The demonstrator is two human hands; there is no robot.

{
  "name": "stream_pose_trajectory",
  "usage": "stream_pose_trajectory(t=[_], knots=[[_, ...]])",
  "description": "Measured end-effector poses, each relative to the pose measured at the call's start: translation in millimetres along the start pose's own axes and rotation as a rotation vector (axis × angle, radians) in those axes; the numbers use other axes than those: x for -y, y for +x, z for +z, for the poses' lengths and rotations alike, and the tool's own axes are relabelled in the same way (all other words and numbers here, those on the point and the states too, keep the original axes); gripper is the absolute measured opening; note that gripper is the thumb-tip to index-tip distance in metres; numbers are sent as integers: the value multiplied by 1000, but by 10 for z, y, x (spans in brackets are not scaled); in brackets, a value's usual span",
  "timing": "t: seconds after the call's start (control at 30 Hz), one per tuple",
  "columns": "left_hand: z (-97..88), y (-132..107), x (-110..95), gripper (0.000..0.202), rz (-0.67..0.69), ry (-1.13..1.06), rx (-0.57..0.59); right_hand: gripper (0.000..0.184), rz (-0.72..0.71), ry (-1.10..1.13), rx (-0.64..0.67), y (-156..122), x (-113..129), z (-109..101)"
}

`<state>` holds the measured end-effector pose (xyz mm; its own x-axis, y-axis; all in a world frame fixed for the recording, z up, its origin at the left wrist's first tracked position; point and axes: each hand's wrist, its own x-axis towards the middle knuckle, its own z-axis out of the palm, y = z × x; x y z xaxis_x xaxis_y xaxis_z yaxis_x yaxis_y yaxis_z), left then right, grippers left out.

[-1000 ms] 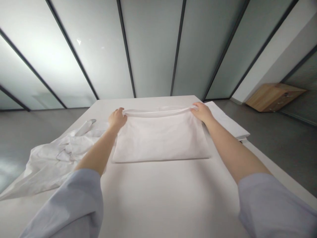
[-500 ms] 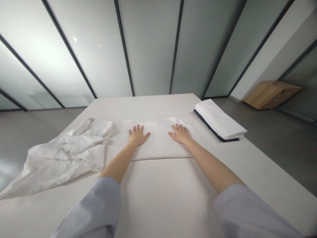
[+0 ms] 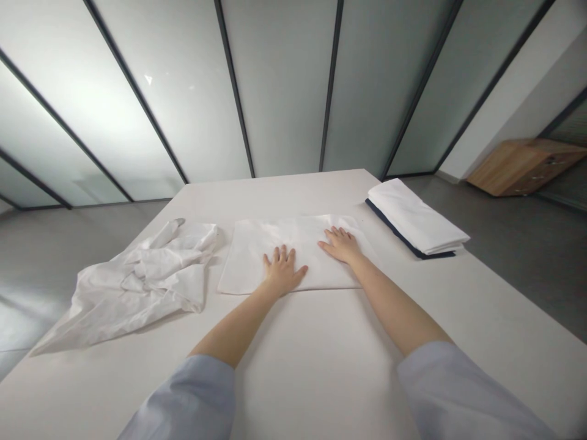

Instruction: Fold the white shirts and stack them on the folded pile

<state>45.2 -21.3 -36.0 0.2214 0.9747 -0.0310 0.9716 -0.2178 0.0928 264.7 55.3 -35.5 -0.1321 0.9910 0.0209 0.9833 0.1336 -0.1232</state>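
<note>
White folded cloth (image 3: 250,256) lies flat in the middle of the table (image 3: 321,366), both hands down on it. Left hand (image 3: 282,272) presses flat near its front edge, fingers spread; right hand (image 3: 342,244) lies splayed farther back. Crumpled garment (image 3: 137,281) just left, folded stack (image 3: 413,220) right.

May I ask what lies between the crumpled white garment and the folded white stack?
A flat folded white cloth under the left hand and right hand; head view.

Left hand (image 3: 282,272) now lower on folded cloth (image 3: 252,256)
</note>
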Motion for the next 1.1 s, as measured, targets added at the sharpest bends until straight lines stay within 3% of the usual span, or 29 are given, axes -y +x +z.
stream_pose_trajectory(t=[0.17, 0.37, 0.47, 0.6, 0.8, 0.9, 1.1], knots=[[24, 132, -5, 81, -4, 18, -1, 50, 2, -28, -53, -32, 92, -34], [-23, 466, -6, 75, -43, 25, -15, 49, -95, 20, -47, -173, 592, 27], [-7, 508, 64, 65, 9, 29, -41, 54, -139, 32, -15, -282, 707, 90], [-24, 419, 393, 62, 41, 26, -10, 64, -85, 22, 112, -352, 384, 56], [-109, 249, 1013, 71, -153, 92, -19, 67, 123, -42, 106, -370, -349, -43], [-118, 219, 1092, 69, -192, 115, -30, 66, 147, -56, 77, -388, -430, -27], [-123, 197, 1038, 69, -206, 121, -3, 59, 93, -34, -17, -401, -408, -5]])
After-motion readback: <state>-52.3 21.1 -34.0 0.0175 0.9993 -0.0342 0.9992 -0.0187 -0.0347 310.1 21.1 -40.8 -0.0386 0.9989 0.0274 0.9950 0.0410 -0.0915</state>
